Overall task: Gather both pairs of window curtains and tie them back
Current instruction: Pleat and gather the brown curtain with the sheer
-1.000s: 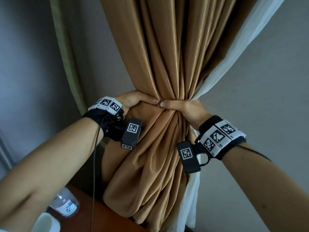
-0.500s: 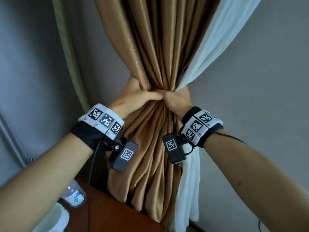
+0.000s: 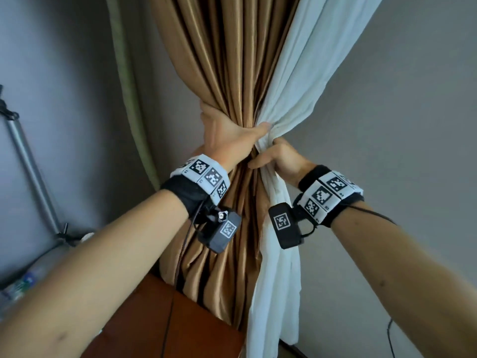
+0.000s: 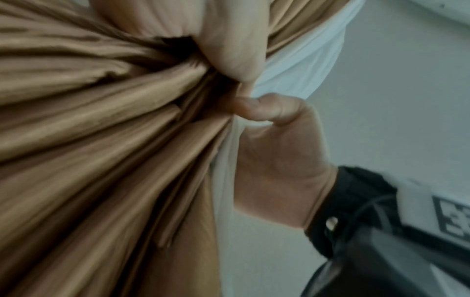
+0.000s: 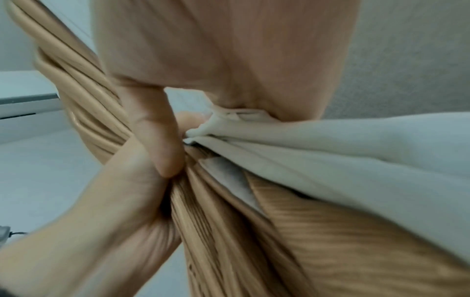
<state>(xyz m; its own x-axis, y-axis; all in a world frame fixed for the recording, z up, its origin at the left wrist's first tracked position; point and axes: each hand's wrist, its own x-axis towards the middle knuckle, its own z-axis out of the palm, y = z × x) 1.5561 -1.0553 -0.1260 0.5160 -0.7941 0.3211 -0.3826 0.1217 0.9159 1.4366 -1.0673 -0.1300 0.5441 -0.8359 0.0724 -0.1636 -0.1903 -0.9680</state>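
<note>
A tan pleated curtain (image 3: 227, 60) hangs in the middle, with a white sheer curtain (image 3: 304, 73) at its right side. My left hand (image 3: 227, 135) is wrapped round the gathered tan bundle, its thumb reaching across to the white cloth. Just below and to the right, my right hand (image 3: 280, 158) grips the white sheer against the bundle. The left wrist view shows the tan folds (image 4: 101, 140) pinched together, the white sheer (image 4: 292, 66) and my right hand (image 4: 279, 152). In the right wrist view my right thumb (image 5: 155, 136) presses on the tan folds (image 5: 254, 241) beside the white sheer (image 5: 356, 160). No tie-back is in sight.
A brown wooden table corner (image 3: 167, 319) sits under the curtain's hem. An olive strip of cloth (image 3: 126, 86) hangs at the left against the grey wall. A metal pole (image 3: 31, 164) leans at the far left, above blurred bottles (image 3: 18, 282).
Both hands have slid higher up the curtain. The left hand has come round onto the front of the tan bundle, and the right hand has shifted from the tan folds onto the white sheer.
</note>
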